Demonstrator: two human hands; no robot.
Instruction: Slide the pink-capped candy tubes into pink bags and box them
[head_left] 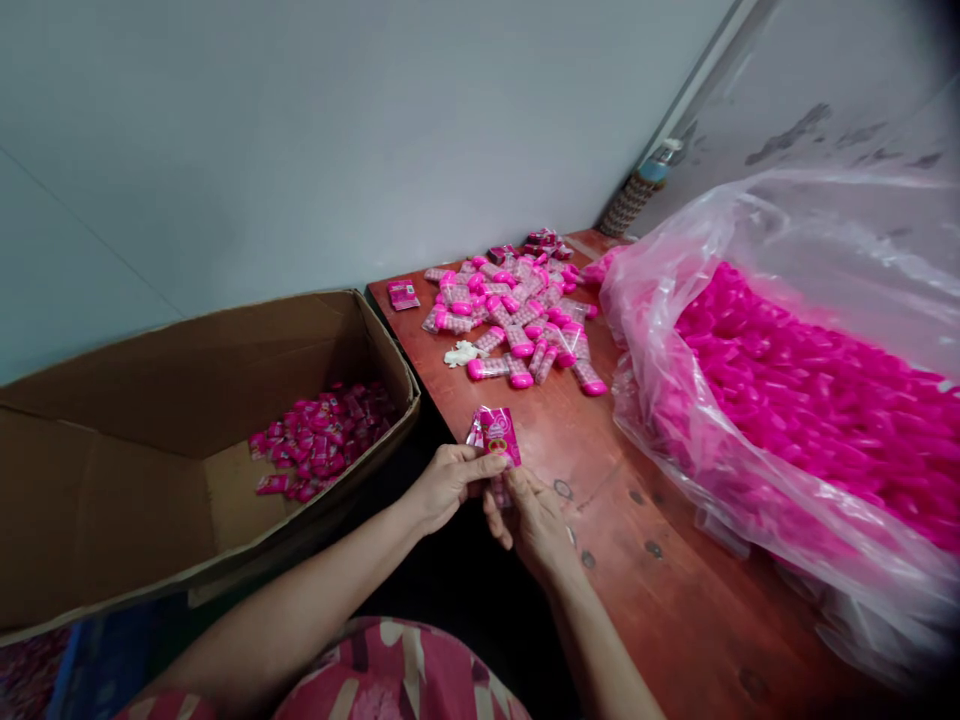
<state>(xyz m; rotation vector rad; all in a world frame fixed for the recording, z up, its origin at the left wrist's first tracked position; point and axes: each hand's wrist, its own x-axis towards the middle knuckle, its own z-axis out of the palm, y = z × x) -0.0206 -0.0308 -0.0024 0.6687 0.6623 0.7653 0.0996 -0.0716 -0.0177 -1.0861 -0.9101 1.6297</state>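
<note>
My left hand (448, 484) is closed on a pink printed packet (499, 430), its thumb lying across the front. Behind that packet, more pink and silvery edges (475, 428) stick out to the left. Just below, my right hand (535, 520) is pinched around the lower end of a small clear, dotted container (501, 490). It meets the packet's bottom edge; whether it sits inside is hidden by my fingers. Both hands are close together above the near left edge of the red-brown table (600, 560).
Several clear containers with pink caps (517, 310) lie heaped farther back, beside a crumpled white scrap (463, 353) and a flat pink packet (403, 294). At left, a cardboard box (285, 330) holds pink packets (322, 440). A plastic bag (637, 300) of pink caps (810, 390) stands right.
</note>
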